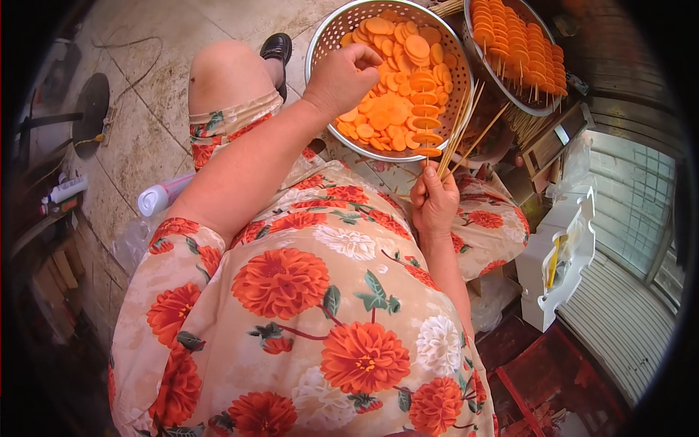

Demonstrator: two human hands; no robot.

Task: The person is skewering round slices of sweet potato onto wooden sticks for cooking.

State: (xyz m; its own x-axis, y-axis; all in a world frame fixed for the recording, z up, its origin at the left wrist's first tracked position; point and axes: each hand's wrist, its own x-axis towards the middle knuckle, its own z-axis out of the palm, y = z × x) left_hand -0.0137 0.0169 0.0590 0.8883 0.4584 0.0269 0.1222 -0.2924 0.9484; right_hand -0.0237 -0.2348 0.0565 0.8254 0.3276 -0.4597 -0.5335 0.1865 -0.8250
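My right hand grips a bundle of thin bamboo skewers by their lower ends. One skewer in the same grip carries several spaced round carrot slices and stands over the edge of a perforated metal colander. Loose carrot slices lie heaped inside the colander. Above its left part hovers my left hand, fingers curled and thumb near the index finger. Whether a slice is between those fingertips is hidden.
To the upper right, a second metal bowl holds rows of filled carrot skewers. More bare skewers lie below it. A white foam box stands at right, and a white bottle lies on the tiled floor at left.
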